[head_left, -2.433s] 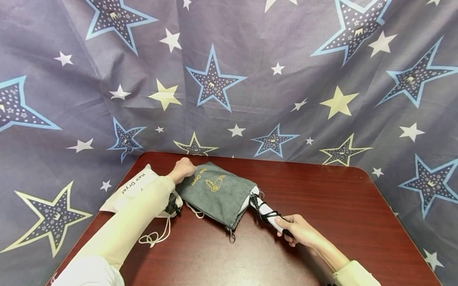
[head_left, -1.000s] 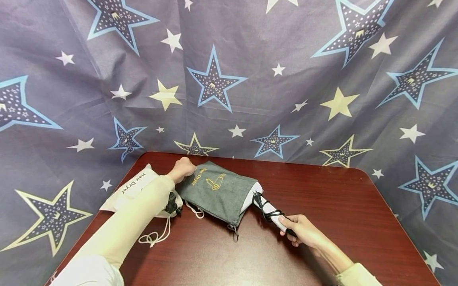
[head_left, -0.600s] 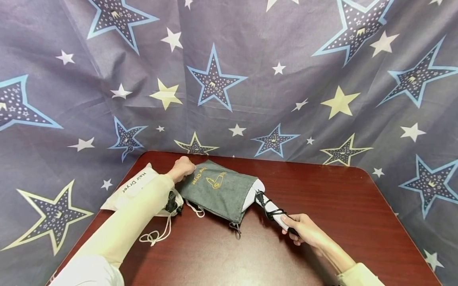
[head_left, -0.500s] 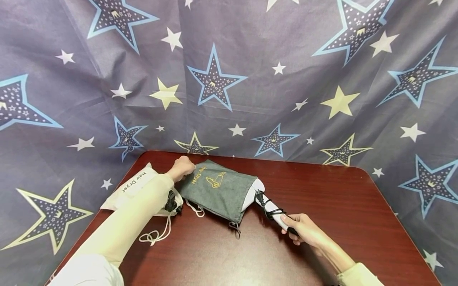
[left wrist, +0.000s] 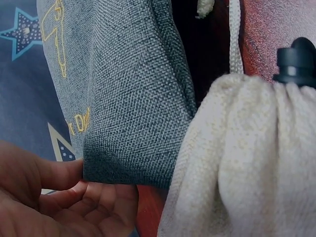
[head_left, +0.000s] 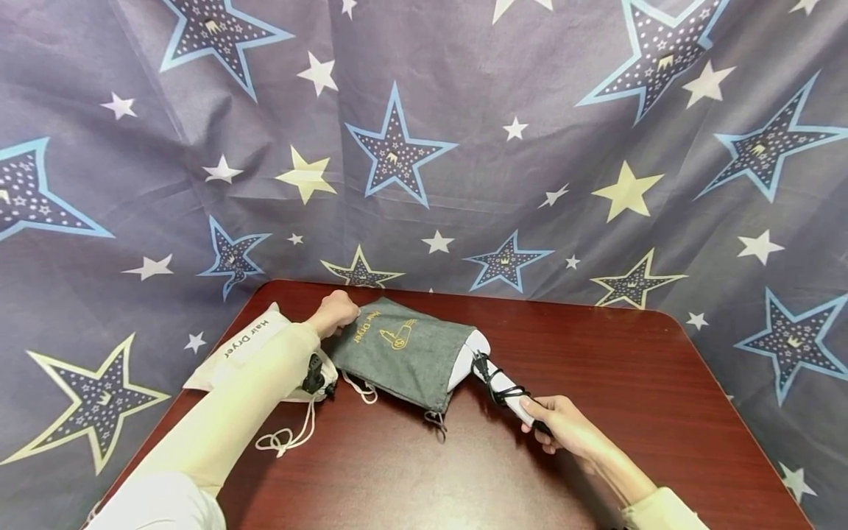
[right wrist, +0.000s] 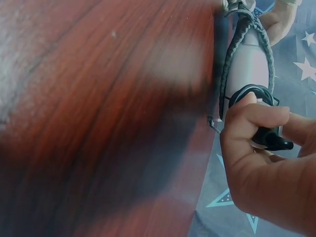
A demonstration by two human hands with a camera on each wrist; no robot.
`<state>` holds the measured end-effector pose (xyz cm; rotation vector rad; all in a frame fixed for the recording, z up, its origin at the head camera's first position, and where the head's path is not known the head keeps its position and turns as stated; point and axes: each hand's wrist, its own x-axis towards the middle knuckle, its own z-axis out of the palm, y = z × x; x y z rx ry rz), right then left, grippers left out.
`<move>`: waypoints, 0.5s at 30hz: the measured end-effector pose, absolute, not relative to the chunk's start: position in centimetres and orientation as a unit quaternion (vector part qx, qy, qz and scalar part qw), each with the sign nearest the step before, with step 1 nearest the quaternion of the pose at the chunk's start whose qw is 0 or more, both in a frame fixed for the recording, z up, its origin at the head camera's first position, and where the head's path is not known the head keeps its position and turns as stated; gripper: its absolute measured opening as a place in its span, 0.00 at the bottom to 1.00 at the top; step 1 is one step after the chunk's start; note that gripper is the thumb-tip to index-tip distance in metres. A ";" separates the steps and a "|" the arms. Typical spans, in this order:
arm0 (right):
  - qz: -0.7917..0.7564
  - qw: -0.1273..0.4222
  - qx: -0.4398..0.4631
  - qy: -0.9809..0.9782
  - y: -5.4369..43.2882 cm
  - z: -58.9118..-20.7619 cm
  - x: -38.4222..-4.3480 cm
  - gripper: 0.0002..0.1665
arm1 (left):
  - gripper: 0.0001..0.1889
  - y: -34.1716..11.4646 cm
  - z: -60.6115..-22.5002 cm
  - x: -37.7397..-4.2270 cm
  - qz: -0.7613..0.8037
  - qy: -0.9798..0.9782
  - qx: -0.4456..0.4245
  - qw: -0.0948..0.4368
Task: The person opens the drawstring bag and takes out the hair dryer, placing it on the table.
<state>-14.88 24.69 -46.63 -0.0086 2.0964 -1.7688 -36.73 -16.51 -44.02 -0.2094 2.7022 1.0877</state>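
Note:
A grey drawstring bag (head_left: 414, 357) printed "Hair Dryer" in yellow lies across the middle of the table. My left hand (head_left: 335, 312) pinches its closed far-left corner; in the left wrist view the thumb (left wrist: 61, 174) and fingers meet at that corner. From the bag's mouth, toward the right, sticks a white hair dryer (head_left: 473, 346), its front part hidden inside the cloth. Black cord (head_left: 493, 386) is wound round the dryer's handle. Around the lower end of that handle, my right hand (head_left: 559, 427) keeps its grip, thumb on top.
Left of the grey bag, partly behind my left forearm, lies a cream drawstring bag (head_left: 246, 342) with a loose white string (head_left: 285, 439) and a black toggle. The dark red table (head_left: 596, 353) ends at a star-patterned cloth (head_left: 464, 169) behind.
Since the oldest frame, my right hand has drawn the hair dryer slightly right and toward me, so more of its white body shows outside the bag. Over the last half second little moves.

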 end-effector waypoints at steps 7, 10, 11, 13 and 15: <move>-0.630 0.189 0.005 0.753 25.2 -46.2 -14.8 0.23 | 0.11 -17.1 -44.0 -36.7 0.370 0.919 -0.079 0.111; -0.630 0.184 0.005 0.755 25.3 -46.0 -14.9 0.23 | 0.06 -17.1 -44.0 -36.8 0.368 0.920 -0.080 0.112; -0.629 0.183 0.005 0.755 25.4 -46.0 -14.9 0.23 | 0.04 -17.1 -44.0 -36.8 0.367 0.920 -0.080 0.111; -0.629 0.182 0.005 0.756 25.4 -46.0 -15.0 0.22 | 0.03 -17.0 -44.0 -36.8 0.365 0.921 -0.079 0.109; -0.629 0.182 0.004 0.756 25.4 -46.1 -15.0 0.22 | 0.03 -16.9 -44.1 -36.7 0.362 0.922 -0.078 0.110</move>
